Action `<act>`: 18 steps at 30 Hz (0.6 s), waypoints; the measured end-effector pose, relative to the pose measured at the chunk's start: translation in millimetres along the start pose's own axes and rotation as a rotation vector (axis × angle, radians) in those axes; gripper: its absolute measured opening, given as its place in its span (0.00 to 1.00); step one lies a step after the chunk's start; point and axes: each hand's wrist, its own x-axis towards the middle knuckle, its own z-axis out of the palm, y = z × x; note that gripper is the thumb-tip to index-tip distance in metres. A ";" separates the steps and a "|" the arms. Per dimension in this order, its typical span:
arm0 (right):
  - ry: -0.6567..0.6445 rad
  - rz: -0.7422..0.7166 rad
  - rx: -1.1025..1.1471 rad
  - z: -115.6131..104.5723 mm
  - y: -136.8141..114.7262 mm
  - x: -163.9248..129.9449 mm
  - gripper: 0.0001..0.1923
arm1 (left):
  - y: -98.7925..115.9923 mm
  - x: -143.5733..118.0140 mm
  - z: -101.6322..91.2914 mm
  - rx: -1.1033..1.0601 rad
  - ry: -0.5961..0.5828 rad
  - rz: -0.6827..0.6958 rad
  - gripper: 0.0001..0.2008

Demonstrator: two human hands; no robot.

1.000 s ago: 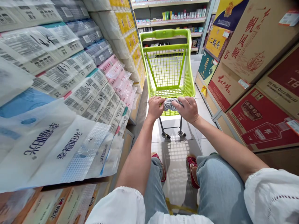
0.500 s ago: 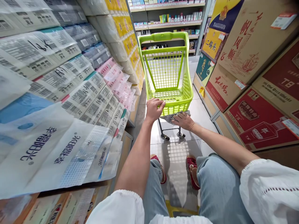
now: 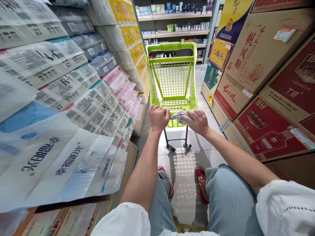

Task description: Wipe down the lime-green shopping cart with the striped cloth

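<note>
Striped grey-and-white cloth (image 3: 180,117), bunched and twisted, slung between two bare hands just at the near edge of a green shopping cart (image 3: 171,59). Whether cloth touches that edge: cannot tell. Left hand (image 3: 159,118): grip closed in a fist on the cloth's left end, by the cart's near left corner. Right hand (image 3: 199,123): grip closed round the cloth's right end, thumb toward the middle, by the near right corner.

Cart basket is open mesh, with a crossbar and a raised handle (image 3: 171,46) at its far end. Dark legs below, small wheels (image 3: 170,148) on pale floor tiles (image 3: 213,146). Mesh shadow falls on the floor between the cart and a pair of red shoes (image 3: 201,183). Pale blue jeans (image 3: 231,196), white sleeves (image 3: 283,203).

Left side: white plastic packs (image 3: 64,160) near the shelf's front corner, several marked with handwritten figures; pink packs (image 3: 123,88) farther along; a yellow-and-white stack (image 3: 134,39) beyond. Right side: a red box (image 3: 265,131) at the shelf's front edge, a brown box (image 3: 265,55) higher, a teal box (image 3: 211,77) near the far corner. Beyond the cart, shelves (image 3: 177,33) with bottles (image 3: 187,28) along their front edges.
</note>
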 end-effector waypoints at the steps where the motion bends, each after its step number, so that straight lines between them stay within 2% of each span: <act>1: 0.008 -0.006 -0.008 1.1 -1.2 -0.1 0.13 | 7.9 0.6 1.2 0.009 0.014 0.006 0.19; 4: 0.015 -0.010 -0.020 9.6 -5.2 -3.4 0.13 | 28.7 1.2 10.5 -0.031 -0.058 0.023 0.19; 6: -0.001 -0.031 -0.014 18.0 -7.3 -9.1 0.12 | 34.7 0.3 19.1 -0.036 -0.122 0.004 0.20; 9: -0.069 -0.106 0.028 32.3 -9.1 -22.9 0.10 | 31.5 -1.4 28.5 -0.072 -0.144 0.011 0.16; 13: -0.140 -0.181 0.090 49.5 -10.5 -44.9 0.09 | 23.0 -1.3 31.0 -0.106 -0.130 0.017 0.14; 18: -0.144 -0.285 0.111 55.4 -9.4 -58.6 0.08 | 20.5 -1.3 29.6 -0.129 -0.107 0.017 0.14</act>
